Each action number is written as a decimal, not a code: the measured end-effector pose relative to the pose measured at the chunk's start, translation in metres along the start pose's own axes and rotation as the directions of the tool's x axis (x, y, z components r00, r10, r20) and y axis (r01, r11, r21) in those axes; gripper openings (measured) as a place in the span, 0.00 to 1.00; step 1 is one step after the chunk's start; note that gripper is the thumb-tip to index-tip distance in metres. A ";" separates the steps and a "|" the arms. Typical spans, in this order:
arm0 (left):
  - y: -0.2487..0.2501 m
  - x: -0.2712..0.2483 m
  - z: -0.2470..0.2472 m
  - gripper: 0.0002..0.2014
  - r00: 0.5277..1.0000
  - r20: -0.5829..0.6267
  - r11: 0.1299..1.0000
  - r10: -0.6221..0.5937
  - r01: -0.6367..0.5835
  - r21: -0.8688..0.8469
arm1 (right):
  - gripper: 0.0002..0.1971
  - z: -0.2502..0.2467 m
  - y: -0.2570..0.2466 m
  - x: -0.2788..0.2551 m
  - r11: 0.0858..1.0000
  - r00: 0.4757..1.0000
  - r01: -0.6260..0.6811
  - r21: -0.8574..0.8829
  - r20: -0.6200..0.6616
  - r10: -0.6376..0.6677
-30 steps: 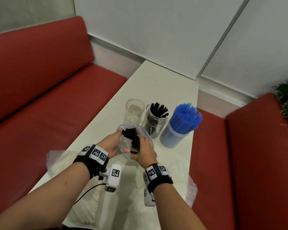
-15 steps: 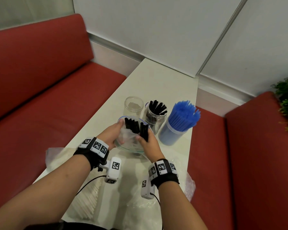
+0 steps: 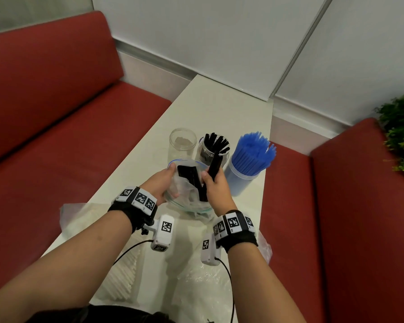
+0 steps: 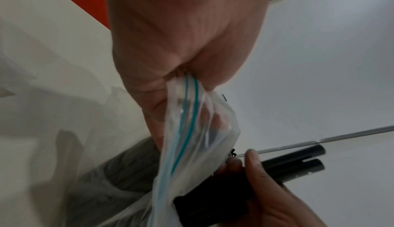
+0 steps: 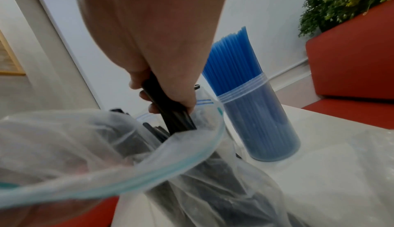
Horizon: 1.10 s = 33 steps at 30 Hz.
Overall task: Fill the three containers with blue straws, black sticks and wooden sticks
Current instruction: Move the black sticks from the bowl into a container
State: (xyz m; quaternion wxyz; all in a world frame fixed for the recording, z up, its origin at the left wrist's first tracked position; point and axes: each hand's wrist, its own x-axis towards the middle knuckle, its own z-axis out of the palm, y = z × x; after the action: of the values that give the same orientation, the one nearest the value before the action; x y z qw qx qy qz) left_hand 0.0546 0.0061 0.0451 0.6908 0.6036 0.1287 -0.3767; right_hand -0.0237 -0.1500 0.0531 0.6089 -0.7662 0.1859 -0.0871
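Above the tabletop [image 3: 210,108], the right hand [image 3: 216,190] grips a bundle of black sticks [image 3: 214,165], long axis near upright, tips toward the jars. Left hand [image 3: 160,185] pinches the zip bag [image 3: 187,201] rim; the sticks' lower ends are hidden inside.

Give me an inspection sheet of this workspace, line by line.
Surface: white table, far end bare.
Job's things: empty clear jar; middle jar part-filled with black sticks; blue straws filling the right container.
Clutter: zip bag holding more black sticks; crumpled plastic bags at the near edge.
Grippers: left hand grips the zip bag's rim; right hand grips a bundle of black sticks.
Cables: black cable from the wrist cameras.
Surroundings: red benches, white walls, green plant.
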 end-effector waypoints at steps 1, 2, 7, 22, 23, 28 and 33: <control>0.000 0.001 -0.001 0.21 1.000 -0.023 1.000 -0.002 0.002 -0.002 | 0.08 -0.002 -0.004 0.002 1.000 1.000 0.006 -0.002 -0.018 -0.006; 0.000 0.001 -0.003 0.21 0.999 -0.046 1.000 -0.004 0.004 0.002 | 0.06 -0.004 -0.009 0.004 1.000 0.999 0.014 -0.004 -0.030 -0.015; -0.001 0.006 -0.006 0.20 0.998 -0.065 1.000 -0.011 0.010 -0.019 | 0.03 -0.021 -0.064 0.025 0.994 0.996 0.082 0.078 -0.042 -0.079; 0.001 0.005 -0.008 0.24 0.998 -0.042 0.999 -0.043 0.044 0.018 | 0.06 -0.033 -0.094 0.126 0.978 0.961 0.197 -0.075 -0.183 -0.208; 0.001 0.004 -0.008 0.25 0.998 -0.034 0.999 -0.044 0.044 0.020 | 0.07 -0.030 -0.082 0.126 0.983 0.970 0.160 -0.087 -0.172 -0.173; 0.003 0.000 -0.009 0.24 0.998 -0.005 0.998 -0.059 0.059 0.011 | 0.12 -0.023 -0.048 0.120 0.997 0.985 0.078 -0.022 -0.152 -0.081; 0.003 0.000 -0.009 0.25 0.998 0.003 0.998 -0.059 0.059 0.016 | 0.11 -0.022 -0.068 0.123 0.949 0.902 0.310 -0.050 -0.301 -0.311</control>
State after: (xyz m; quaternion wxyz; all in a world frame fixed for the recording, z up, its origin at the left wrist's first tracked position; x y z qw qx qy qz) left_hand 0.0592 0.0145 0.0452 0.6747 0.6045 0.1421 -0.3989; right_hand 0.0928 -0.2054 0.1126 0.5509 -0.7635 0.1533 -0.3002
